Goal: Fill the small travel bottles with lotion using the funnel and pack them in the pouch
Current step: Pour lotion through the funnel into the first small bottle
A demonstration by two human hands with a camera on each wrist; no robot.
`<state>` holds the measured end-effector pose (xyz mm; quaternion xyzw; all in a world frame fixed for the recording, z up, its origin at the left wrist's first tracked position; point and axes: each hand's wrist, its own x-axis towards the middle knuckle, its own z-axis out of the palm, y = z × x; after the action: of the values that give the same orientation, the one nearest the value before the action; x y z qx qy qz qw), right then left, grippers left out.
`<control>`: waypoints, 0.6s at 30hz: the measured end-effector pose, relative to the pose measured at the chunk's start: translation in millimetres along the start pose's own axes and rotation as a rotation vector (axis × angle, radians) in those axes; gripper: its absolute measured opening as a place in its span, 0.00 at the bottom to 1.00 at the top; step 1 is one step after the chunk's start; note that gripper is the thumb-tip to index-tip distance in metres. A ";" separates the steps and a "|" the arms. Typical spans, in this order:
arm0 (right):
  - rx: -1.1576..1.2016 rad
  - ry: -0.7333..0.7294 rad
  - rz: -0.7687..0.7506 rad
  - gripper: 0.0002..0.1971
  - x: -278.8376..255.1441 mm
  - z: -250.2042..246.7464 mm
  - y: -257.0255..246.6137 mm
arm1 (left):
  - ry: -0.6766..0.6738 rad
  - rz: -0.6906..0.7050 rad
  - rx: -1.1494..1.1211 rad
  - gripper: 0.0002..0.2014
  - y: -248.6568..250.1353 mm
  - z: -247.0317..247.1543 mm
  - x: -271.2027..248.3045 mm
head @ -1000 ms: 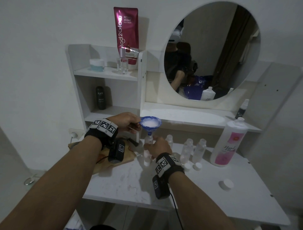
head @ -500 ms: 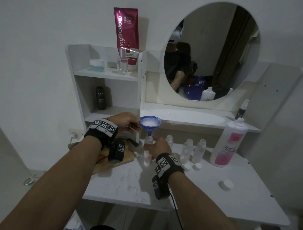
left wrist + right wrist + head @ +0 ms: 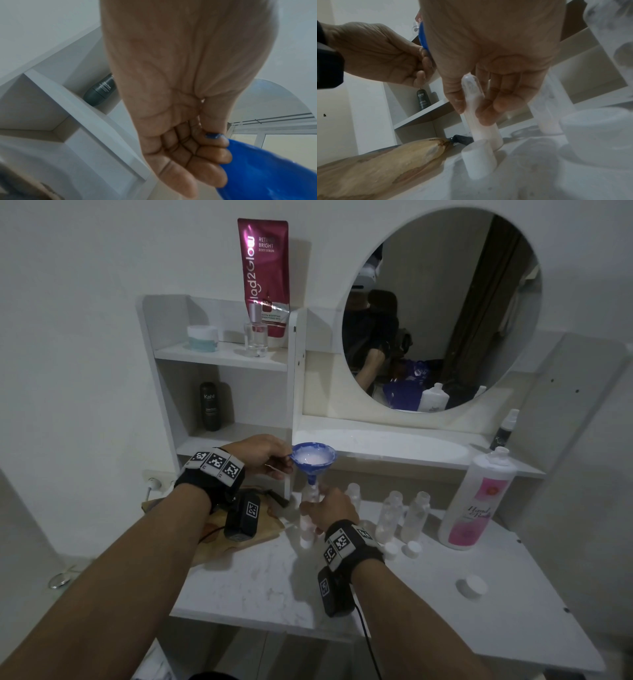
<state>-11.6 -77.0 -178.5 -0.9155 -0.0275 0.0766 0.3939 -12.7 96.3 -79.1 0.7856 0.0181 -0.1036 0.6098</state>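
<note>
A blue funnel (image 3: 313, 457) holding white lotion stands with its spout in a small clear travel bottle (image 3: 307, 517) upright on the white table (image 3: 260, 583). My left hand (image 3: 265, 455) pinches the funnel (image 3: 267, 170) at its rim tab. My right hand (image 3: 330, 506) grips the bottle (image 3: 481, 117), which is mostly full of pale lotion. Its white cap (image 3: 478, 161) stands just in front of it. Three more small bottles (image 3: 390, 517) stand uncapped to the right. The tan pouch (image 3: 239, 529) lies on the table's left under my left wrist.
A big white lotion bottle (image 3: 478, 501) with a pink label stands open at the right, its wide cap (image 3: 472, 586) nearer the front edge. Two small caps (image 3: 412, 549) lie by the spare bottles. Shelves (image 3: 222, 356) with toiletries rise behind, and a round mirror (image 3: 442, 309).
Hardly anything has moved. Both hands keep the same hold on funnel and bottle, and the lotion still fills the funnel's bowl.
</note>
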 end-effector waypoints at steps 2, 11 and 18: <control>-0.001 0.002 0.000 0.27 0.0 -0.3 0.1 | 0.003 0.003 -0.011 0.13 -1.1 -0.7 0.0; 0.008 0.004 -0.006 0.23 0.0 -2.4 1.6 | 0.008 0.005 -0.006 0.13 -0.3 2.2 -1.5; -0.009 0.007 -0.011 0.24 0.0 -2.9 2.3 | 0.005 -0.012 0.014 0.14 -0.9 1.9 0.6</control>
<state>-11.2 -80.7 -178.2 -0.9174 -0.0316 0.0710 0.3904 -12.5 94.7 -80.5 0.7899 0.0236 -0.1051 0.6037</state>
